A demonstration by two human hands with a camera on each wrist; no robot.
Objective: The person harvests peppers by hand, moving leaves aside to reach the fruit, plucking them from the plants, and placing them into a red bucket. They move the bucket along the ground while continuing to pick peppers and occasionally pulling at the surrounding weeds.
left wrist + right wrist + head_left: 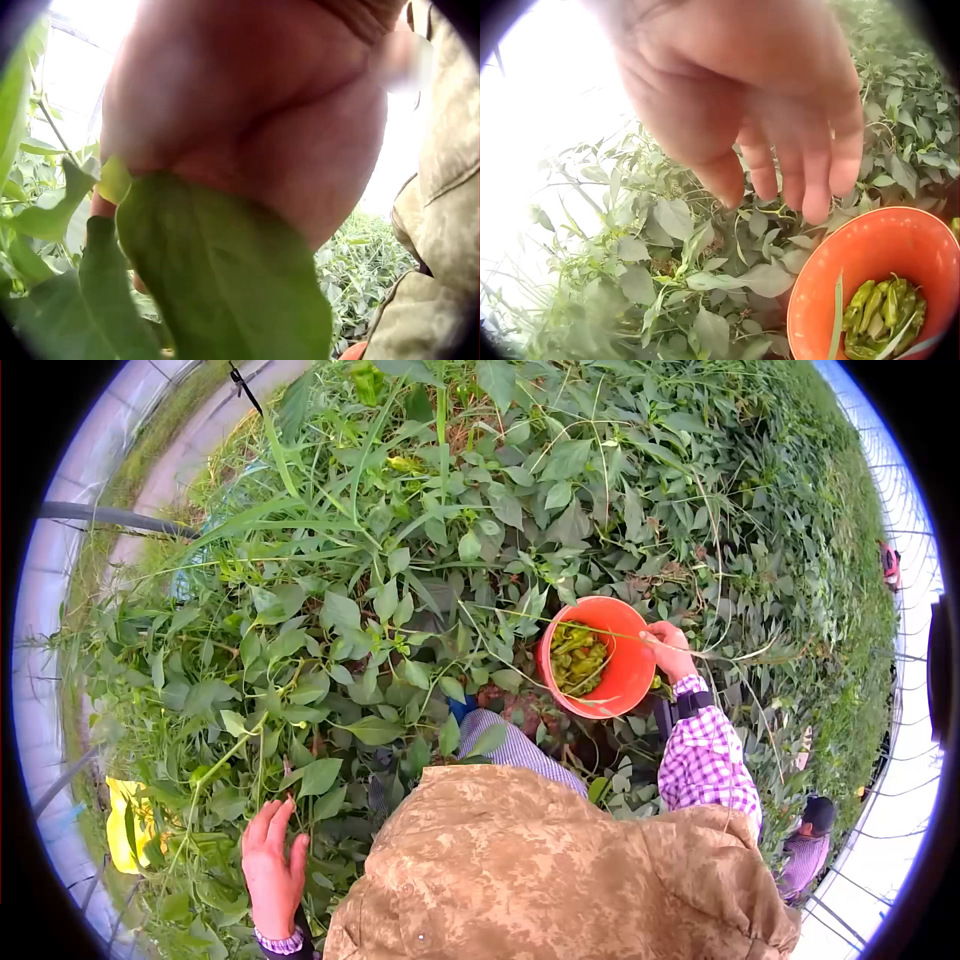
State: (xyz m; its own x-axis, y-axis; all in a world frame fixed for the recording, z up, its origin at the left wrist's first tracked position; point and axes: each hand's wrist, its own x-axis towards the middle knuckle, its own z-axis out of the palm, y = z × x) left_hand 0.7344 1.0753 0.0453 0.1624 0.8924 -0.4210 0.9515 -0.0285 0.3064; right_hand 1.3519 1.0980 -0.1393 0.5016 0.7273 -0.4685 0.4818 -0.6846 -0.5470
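My right hand is at the right rim of an orange-red bucket in the head view. In the right wrist view its fingers hang loosely, with nothing between them, above the leaves beside the bucket. Several green peppers lie at the bottom of the bucket. At the lower left of the head view, my left hand is among pepper plants, fingers extended and thumb apart. A broad green leaf covers part of that hand in the left wrist view, hiding most of its fingers.
Dense pepper plants and long grass surround the bucket. Yellow plastic shows at the far left. A dark pole reaches in from the left edge. Another person in a dark cap is at the lower right.
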